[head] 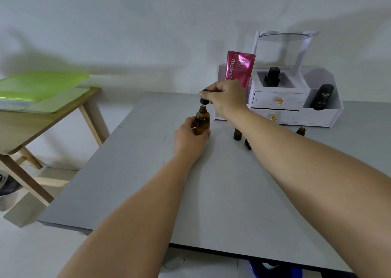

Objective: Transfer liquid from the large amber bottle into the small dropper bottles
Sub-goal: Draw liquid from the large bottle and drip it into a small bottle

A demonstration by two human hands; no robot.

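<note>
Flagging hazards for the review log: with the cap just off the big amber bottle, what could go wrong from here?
1. The large amber bottle stands open, steadied only by the left hand; a nudge could spill it.
2. The right forearm passes over a small dropper bottle and might knock it.
3. The cap, pinched by the right hand, might drop.

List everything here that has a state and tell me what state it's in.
Large amber bottle: upright, uncapped, held by left hand.
Black cap: lifted off, in right hand.
Small dropper bottles: standing on table, uncapped.
Organizer drawers: closed.
</note>
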